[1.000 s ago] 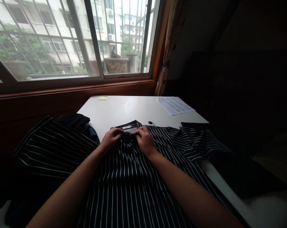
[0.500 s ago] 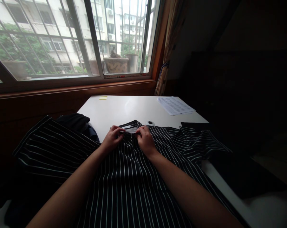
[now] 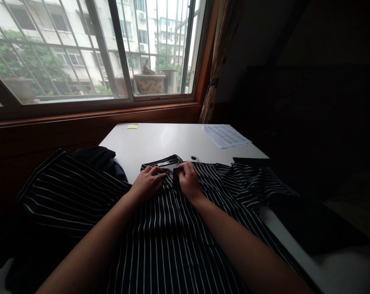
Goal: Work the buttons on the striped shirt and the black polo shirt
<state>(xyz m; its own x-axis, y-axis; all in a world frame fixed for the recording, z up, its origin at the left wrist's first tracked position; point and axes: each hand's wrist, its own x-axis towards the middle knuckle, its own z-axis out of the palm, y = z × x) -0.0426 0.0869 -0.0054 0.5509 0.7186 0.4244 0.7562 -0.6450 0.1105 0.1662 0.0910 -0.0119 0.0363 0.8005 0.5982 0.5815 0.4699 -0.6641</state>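
Observation:
A black shirt with thin white stripes lies spread over the white table, its collar towards the window. My left hand rests on the cloth just left of the collar opening, fingers curled and pinching the fabric edge. My right hand is pressed on the other side of the opening, fingers closed on the placket. The two hands are a few centimetres apart. One striped sleeve reaches out to the right.
A dark folded garment lies at the left beside the shirt. A small round object sits just past the collar. A printed sheet and a yellow sticky note lie farther back. A barred window is behind.
My hands have drawn slightly apart at the collar, opening a small gap in the placket. The left hand slid a little nearer to me. The shirt otherwise lies as before.

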